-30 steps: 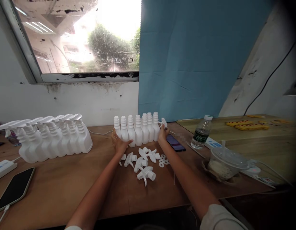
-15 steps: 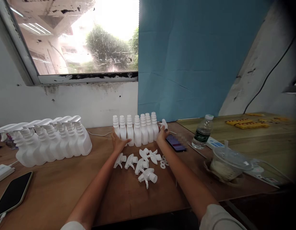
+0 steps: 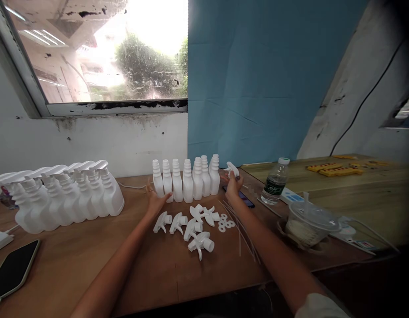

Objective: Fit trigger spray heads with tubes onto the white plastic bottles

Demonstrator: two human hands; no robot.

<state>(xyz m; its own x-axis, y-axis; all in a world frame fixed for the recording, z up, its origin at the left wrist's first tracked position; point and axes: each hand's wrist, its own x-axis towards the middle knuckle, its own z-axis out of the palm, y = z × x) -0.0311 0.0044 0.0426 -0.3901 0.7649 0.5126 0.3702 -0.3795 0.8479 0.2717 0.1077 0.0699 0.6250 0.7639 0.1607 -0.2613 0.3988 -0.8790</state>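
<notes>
A row of several white spray bottles (image 3: 187, 183) without tops stands upright on the brown table. At the row's left end my left hand (image 3: 156, 199) has its fingers spread, thumb in front of the bottles and fingers along the side, touching the leftmost bottle. Just right of the row, my right hand (image 3: 234, 184) is closed on a white trigger sprayer head (image 3: 232, 168). Several more trigger heads (image 3: 201, 244) lie loose in front of the bottles. Beside them are small white washer rings (image 3: 224, 223) and thin clear tubes (image 3: 245, 234), partly behind my right forearm.
Several white spray bottles with tops (image 3: 72, 196) stand in a row at left, behind a phone (image 3: 14, 269). A second phone (image 3: 245, 201) lies partly under my right hand. Rightward are a water bottle (image 3: 275, 182), a lidded plastic cup (image 3: 312, 223) and yellow pieces (image 3: 335, 169).
My right hand has moved right, away from the bottle row, still holding the trigger head. The rightmost bottle now leans slightly. More of the tubes shows. My left hand stays at the row's left end.
</notes>
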